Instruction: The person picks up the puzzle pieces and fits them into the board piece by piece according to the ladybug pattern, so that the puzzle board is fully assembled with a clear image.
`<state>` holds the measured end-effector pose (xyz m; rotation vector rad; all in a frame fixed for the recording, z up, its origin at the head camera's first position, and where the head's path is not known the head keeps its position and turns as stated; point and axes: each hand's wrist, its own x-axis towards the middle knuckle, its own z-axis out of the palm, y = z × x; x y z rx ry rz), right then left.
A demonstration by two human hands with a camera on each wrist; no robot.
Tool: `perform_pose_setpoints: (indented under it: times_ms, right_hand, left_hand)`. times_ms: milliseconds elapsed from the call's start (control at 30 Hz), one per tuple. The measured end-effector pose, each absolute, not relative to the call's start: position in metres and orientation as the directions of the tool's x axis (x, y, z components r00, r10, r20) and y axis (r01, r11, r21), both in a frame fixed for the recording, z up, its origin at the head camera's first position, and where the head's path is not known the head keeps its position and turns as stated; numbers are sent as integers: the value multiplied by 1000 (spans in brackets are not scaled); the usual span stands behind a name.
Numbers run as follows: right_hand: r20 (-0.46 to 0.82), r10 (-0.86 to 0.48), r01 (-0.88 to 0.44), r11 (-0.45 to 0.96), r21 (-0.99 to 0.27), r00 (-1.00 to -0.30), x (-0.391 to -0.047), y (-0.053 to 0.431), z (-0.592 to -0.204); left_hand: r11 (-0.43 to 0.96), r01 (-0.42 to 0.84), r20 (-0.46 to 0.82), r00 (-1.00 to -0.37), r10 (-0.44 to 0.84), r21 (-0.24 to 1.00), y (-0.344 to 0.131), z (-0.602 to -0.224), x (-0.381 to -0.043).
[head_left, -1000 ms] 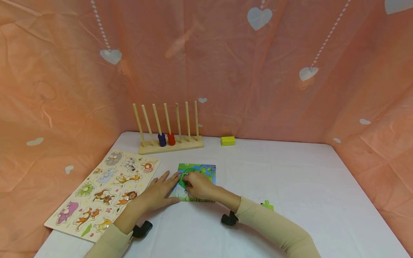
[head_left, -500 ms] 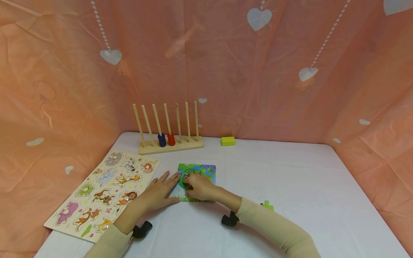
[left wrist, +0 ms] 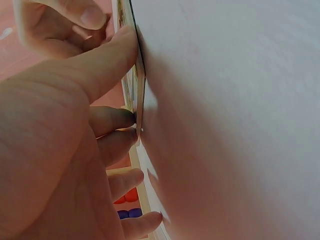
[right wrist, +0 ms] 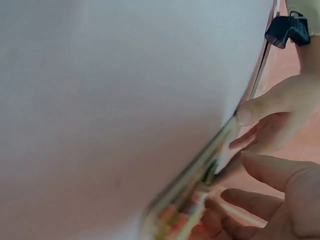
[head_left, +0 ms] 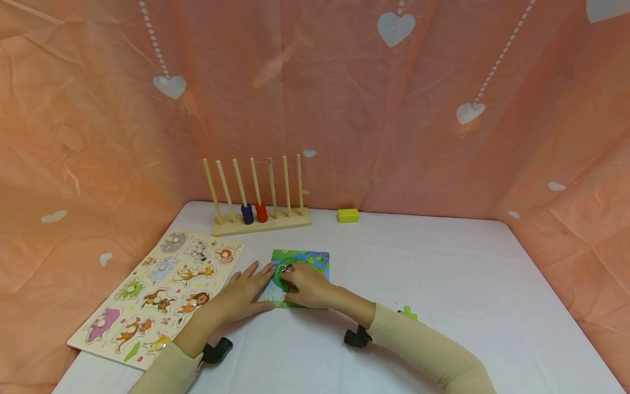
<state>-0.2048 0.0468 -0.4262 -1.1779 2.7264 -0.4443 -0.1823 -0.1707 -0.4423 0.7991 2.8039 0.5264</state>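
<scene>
A small square picture puzzle (head_left: 319, 261), green and blue with a grass strip along its near edge, lies mid-table. My left hand (head_left: 241, 295) rests at its left side, fingers spread and fairly straight. In the left wrist view, the left thumb (left wrist: 112, 60) lies along the puzzle's edge (left wrist: 140, 95). My right hand (head_left: 307, 287) is over the puzzle, fingers bent down to the round green part of the picture (head_left: 280, 282). Right thumb and fingers (right wrist: 270, 200) stand close by the puzzle's face in the right wrist view; I cannot tell whether they pinch a piece.
A wooden animal puzzle board (head_left: 143, 262) lies left. Behind stands a wooden peg rack (head_left: 283, 220) with blue beads (head_left: 247, 214) and red beads (head_left: 261, 213). A yellow block (head_left: 348, 215) sits at the back, and a green puzzle piece (head_left: 407, 313) lies beside the right forearm.
My right wrist and forearm have shifted slightly to the right, the fingers staying over the same part of the puzzle. The left hand and the puzzle have not visibly moved.
</scene>
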Motion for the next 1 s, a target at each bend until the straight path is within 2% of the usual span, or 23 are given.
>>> perform_pose_setpoints:
  times_ms: [133,200,300,400,700,1000]
  right_hand:
    - [-32,-781,-778,625,-67,-624,-194,52,-416]
    - [-107,-798,-803,596,10,-593,-188,54,-409]
    - [-214,-792,-810,587,-7,-572,-182,58,-403]
    - [-269,-768,-794,608,-21,-581,-177,60,-402]
    - [-304,-721,-759,652,7,-622,-167,58,-409]
    - [-292,-729,-763,646,8,-620,-165,57,-414]
  left_hand:
    - [790,480,-68,-838,542,380,-170,-441,-182]
    - [790,482,-66,-838,542,380,-170,-441,-183]
    - [787,486,-59,-836,545,379,-170,-440,-183]
    - [789,485,-59,-837,543,377,-170,-439,-182]
    - [790,480,-62,-839,540,381,-170,-439,-181]
    - [786,484,-58,-837,544,385,-170,-439,-179]
